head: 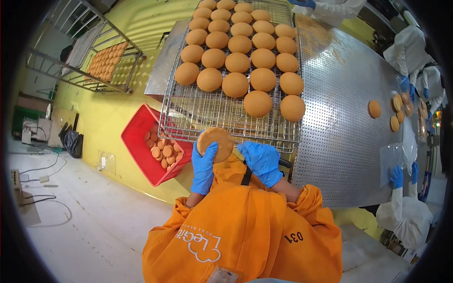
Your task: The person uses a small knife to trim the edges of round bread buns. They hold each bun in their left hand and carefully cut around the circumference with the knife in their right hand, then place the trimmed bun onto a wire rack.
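Note:
My left hand (pixel 205 166), in a blue glove, holds a round baked bun (pixel 218 144) up on edge, its paler flat face towards me. Just right of the bun is my gloved right hand (pixel 261 162), apart from it. Its fingers are bunched and blurred, and whether anything is between them cannot be made out. Both hands are at the near edge of a wire cooling rack (pixel 212 113). Rows of golden-brown buns (pixel 235 85) lie on the rack beyond my hands, with bare wire nearest me.
A red crate (pixel 138 141) holding small round baked pieces (pixel 166 152) stands at left below the rack. Right is a perforated metal table (pixel 329 141) with several buns (pixel 374 109). White-clad co-workers (pixel 403 219) stand along its far side. A wheeled metal trolley (pixel 124 74) is at upper left.

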`<act>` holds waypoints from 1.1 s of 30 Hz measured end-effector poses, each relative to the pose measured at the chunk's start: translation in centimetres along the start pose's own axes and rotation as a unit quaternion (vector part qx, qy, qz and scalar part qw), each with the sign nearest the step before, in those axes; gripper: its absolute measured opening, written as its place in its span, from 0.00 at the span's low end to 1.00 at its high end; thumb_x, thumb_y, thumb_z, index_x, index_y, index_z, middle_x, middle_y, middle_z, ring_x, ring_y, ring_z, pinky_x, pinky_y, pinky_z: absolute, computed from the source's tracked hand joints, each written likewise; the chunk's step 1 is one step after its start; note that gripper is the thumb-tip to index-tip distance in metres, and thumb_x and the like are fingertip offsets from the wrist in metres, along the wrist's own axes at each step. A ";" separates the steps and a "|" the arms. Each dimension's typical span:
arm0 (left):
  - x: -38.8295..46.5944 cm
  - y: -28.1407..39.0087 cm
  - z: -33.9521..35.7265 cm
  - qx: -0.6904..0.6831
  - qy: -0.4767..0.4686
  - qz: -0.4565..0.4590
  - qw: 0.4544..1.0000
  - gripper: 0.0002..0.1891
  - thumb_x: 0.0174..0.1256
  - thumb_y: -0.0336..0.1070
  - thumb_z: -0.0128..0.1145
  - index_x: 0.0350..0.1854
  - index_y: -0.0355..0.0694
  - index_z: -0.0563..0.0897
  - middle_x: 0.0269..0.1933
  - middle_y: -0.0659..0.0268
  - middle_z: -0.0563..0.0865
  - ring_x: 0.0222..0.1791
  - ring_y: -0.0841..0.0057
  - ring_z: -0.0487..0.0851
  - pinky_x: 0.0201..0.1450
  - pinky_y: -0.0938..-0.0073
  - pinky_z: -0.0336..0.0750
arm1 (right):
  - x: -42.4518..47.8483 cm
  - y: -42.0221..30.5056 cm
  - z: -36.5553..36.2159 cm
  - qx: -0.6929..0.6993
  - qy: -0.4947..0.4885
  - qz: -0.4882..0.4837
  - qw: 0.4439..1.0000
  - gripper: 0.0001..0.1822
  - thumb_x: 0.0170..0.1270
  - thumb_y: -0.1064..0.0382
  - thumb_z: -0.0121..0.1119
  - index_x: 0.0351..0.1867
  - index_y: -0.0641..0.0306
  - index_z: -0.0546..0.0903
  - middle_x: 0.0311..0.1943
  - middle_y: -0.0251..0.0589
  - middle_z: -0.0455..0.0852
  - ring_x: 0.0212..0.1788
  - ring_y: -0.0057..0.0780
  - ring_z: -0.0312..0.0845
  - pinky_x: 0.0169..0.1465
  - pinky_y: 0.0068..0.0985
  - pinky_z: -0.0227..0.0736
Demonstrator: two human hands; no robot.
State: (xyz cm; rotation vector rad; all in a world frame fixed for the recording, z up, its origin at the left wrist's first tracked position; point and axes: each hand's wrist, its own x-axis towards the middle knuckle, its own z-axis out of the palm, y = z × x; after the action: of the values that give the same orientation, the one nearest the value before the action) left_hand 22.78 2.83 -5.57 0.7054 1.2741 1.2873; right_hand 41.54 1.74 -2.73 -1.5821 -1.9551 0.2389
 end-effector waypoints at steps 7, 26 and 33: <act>-0.3 -0.4 -1.9 -0.003 0.027 0.007 1.000 0.27 0.60 0.32 0.67 0.62 0.36 0.74 0.57 0.62 0.81 0.55 0.75 0.79 0.59 0.74 0.75 | 1.4 0.2 0.5 -0.051 -0.058 -0.028 0.997 0.15 0.68 0.48 0.56 0.25 0.50 0.76 0.16 0.38 0.79 0.18 0.37 0.76 0.21 0.34 0.68; 3.8 1.2 11.8 0.330 -0.335 0.218 0.855 0.41 0.67 0.54 0.59 0.74 0.37 0.59 0.74 0.46 0.62 0.74 0.47 0.59 0.73 0.52 0.58 | -3.6 12.0 -1.5 0.602 0.134 0.440 0.652 0.30 0.70 0.45 0.54 0.63 0.66 0.73 0.55 0.46 0.83 0.21 0.20 0.72 0.26 0.20 0.74; 8.8 -1.6 16.7 0.601 -0.239 0.247 0.722 0.45 0.61 0.54 0.65 0.75 0.45 0.56 0.72 0.43 0.61 0.71 0.39 0.61 0.70 0.51 0.62 | -5.1 10.3 -3.6 0.732 0.107 0.402 0.540 0.37 0.73 0.32 0.36 0.58 0.66 0.75 0.47 0.44 0.85 0.12 0.14 0.57 0.15 0.14 0.60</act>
State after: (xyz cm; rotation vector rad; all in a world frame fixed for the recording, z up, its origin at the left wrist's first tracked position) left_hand 37.30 15.00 -5.58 2.2654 1.4105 0.3796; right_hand 52.54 -1.07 -6.65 -0.9264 -0.1369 1.4718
